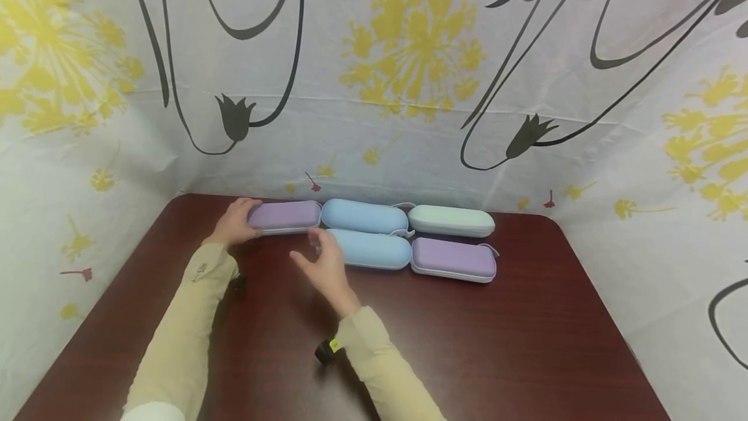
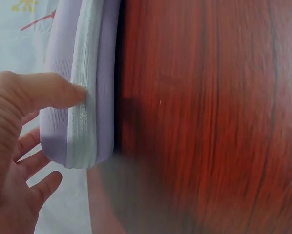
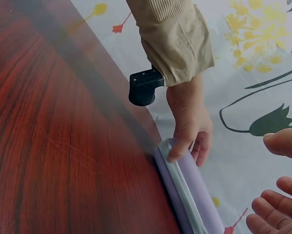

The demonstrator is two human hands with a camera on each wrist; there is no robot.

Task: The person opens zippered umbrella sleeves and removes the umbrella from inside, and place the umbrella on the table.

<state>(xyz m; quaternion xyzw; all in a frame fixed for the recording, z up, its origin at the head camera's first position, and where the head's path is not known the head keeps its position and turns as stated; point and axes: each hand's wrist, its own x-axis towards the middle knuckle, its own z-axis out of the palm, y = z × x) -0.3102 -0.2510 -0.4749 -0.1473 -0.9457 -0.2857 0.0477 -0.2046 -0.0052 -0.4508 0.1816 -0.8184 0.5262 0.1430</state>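
At the back left of the table lies a purple zip case (image 1: 286, 216) with a pale zipper band. My left hand (image 1: 235, 223) holds its left end; the left wrist view shows the thumb (image 2: 63, 91) on the zipper band and the other fingers behind the case. My right hand (image 1: 327, 271), thumb and fingers apart, hovers by the left end of the front light blue case (image 1: 374, 249); whether it touches that case I cannot tell. In the right wrist view the right hand's fingers (image 3: 278, 209) are spread and hold nothing.
Behind the front blue case lies another light blue case (image 1: 365, 216). A mint green case (image 1: 451, 221) and a second purple case (image 1: 454, 259) sit to the right. A patterned cloth (image 1: 350, 148) rises directly behind the dark red wooden table (image 1: 526, 343).
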